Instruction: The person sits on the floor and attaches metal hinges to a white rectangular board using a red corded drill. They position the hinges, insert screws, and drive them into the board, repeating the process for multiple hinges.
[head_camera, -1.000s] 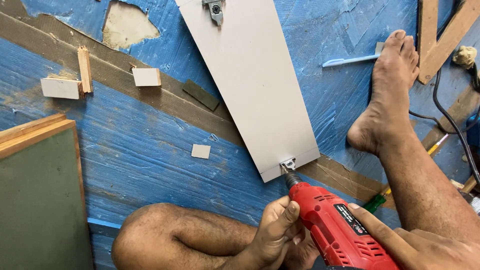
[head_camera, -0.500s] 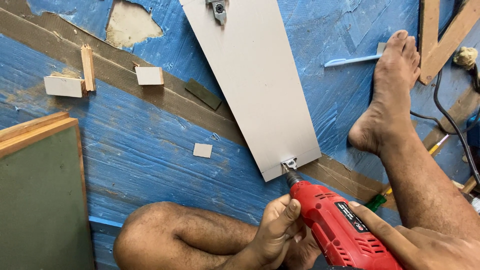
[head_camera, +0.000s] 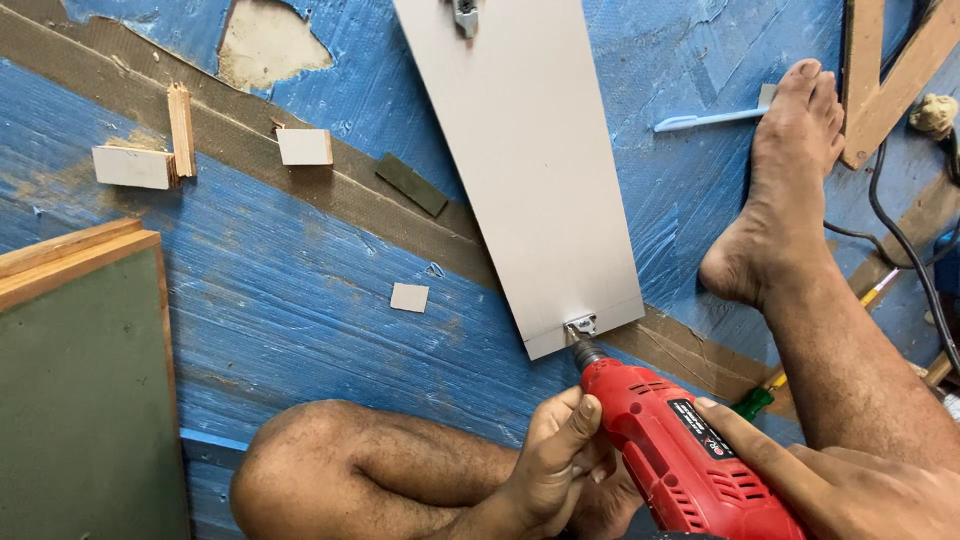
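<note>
**Red drill set against bracket at near end of grey board**

Item: red drill, held in both hands, its tip touching a small metal bracket at the near edge of a long grey board.
Left hand: fingers curled round the drill's front, thumb raised beside the chuck; nearer the bracket.
Right hand: wrapped on the body from the right, forefinger stretched along the casing.
Lie: bracket just beyond the hands, up and slightly left; board's long axis runs away to the far left, roughly in line with the drill.
Surroundings: blue floor, small wood blocks, green panel at left, bare foot at right.
</note>
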